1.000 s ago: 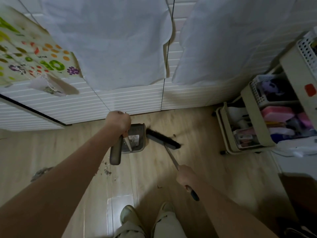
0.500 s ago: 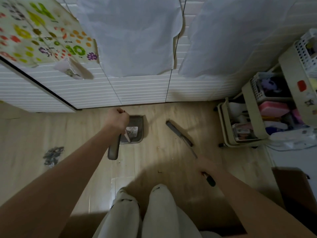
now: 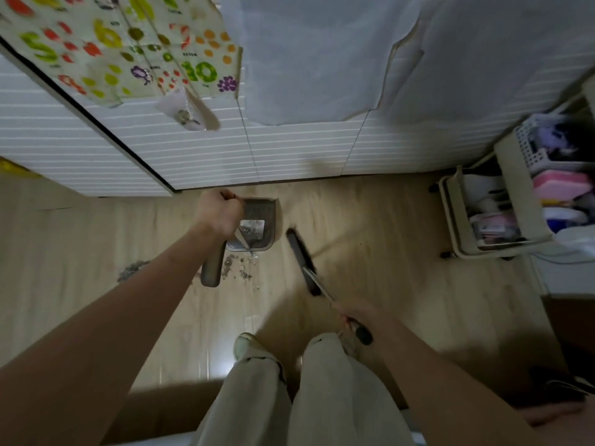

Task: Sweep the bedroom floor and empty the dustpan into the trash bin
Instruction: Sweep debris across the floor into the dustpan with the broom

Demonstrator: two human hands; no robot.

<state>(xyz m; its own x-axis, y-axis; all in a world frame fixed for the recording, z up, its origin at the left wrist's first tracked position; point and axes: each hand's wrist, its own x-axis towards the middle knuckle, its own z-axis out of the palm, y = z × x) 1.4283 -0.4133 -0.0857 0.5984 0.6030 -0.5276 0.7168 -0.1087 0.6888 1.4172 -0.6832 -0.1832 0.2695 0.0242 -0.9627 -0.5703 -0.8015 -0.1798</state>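
Observation:
My left hand grips the upright handle of a grey dustpan that sits on the wood floor by the white wardrobe. Some dirt lies in the pan. My right hand grips the thin handle of a black broom; its brush head rests on the floor just right of the pan. Loose dirt is scattered in front of the pan's mouth, and another grey clump lies further left.
White slatted wardrobe doors stand straight ahead, with a fruit-print cloth and white sheets hanging on them. A beige wheeled cart full of items stands at right. My legs and shoes are below.
The broom head swung left and now lies close to the dustpan's right side. Dirt now shows on the floor in front of the pan. The view shifted closer to the wardrobe.

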